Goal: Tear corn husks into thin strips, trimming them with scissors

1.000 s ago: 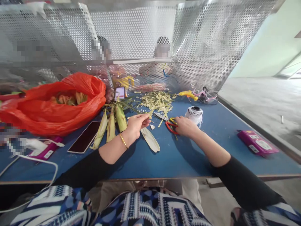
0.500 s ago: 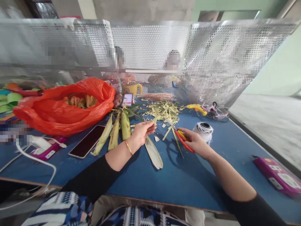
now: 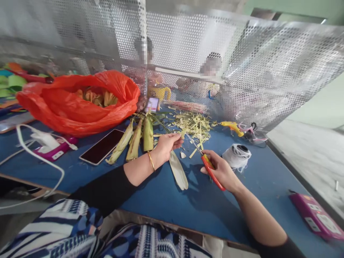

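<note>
My left hand (image 3: 168, 146) pinches a small pale-green piece of husk (image 3: 183, 134) between thumb and fingertips. In my right hand (image 3: 220, 168) are scissors (image 3: 211, 171) with red and yellow handles, their blades pointing up and left close to that piece. Beneath my left hand lies a long, pale husk leaf (image 3: 178, 172) on the blue table (image 3: 161, 200). Beyond both hands spreads a heap of cut green strips (image 3: 194, 123). Several husk-wrapped ears (image 3: 148, 133) lie just left of my left hand.
A red plastic bag (image 3: 77, 104) holding dried husks stands at the left, near a phone (image 3: 102, 147) and a purple power strip (image 3: 56, 148). To the right are a white string spool (image 3: 236, 156), a yellow glue gun (image 3: 232, 128) and another purple strip (image 3: 317, 215). A perforated metal screen (image 3: 182, 43) borders the back; people sit behind it.
The view has tilted and shifted. The scissors have closed and their handles have come together; a strip that hung by the blades is no longer there. My left hand keeps its pinch.
</note>
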`<state>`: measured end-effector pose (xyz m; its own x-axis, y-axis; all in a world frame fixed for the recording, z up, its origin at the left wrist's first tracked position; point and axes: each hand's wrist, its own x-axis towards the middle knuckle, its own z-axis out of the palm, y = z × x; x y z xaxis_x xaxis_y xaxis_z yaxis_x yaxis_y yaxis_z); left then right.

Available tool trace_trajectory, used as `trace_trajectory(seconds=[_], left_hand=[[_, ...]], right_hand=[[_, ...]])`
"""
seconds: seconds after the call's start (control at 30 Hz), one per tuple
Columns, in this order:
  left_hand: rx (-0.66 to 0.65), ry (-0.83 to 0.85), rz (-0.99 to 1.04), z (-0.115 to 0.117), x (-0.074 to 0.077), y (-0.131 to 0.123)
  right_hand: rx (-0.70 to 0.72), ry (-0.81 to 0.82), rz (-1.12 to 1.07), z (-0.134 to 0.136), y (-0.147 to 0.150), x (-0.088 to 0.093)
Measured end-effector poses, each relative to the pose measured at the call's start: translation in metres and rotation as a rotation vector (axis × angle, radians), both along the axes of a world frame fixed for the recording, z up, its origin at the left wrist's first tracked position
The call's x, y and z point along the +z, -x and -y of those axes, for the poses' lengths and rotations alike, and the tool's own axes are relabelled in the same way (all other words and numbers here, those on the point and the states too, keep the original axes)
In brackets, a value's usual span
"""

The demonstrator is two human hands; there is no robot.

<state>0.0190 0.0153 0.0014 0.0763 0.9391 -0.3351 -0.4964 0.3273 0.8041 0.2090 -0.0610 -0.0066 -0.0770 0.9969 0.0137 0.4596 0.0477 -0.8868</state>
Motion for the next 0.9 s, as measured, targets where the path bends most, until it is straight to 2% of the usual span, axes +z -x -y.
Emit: trace_trajectory(seconds=[0.43, 0.9], left_hand=[[-0.033, -0.063, -0.041, 0.008, -0.008, -0.007], [-0.043, -0.025, 0.003, 0.009, -0.008, -0.01]], right_hand=[[-0.026, -0.01, 0.051, 0.003, 0.009, -0.006], [0.013, 0.03, -0.032, 0.004, 0.012, -0.007]])
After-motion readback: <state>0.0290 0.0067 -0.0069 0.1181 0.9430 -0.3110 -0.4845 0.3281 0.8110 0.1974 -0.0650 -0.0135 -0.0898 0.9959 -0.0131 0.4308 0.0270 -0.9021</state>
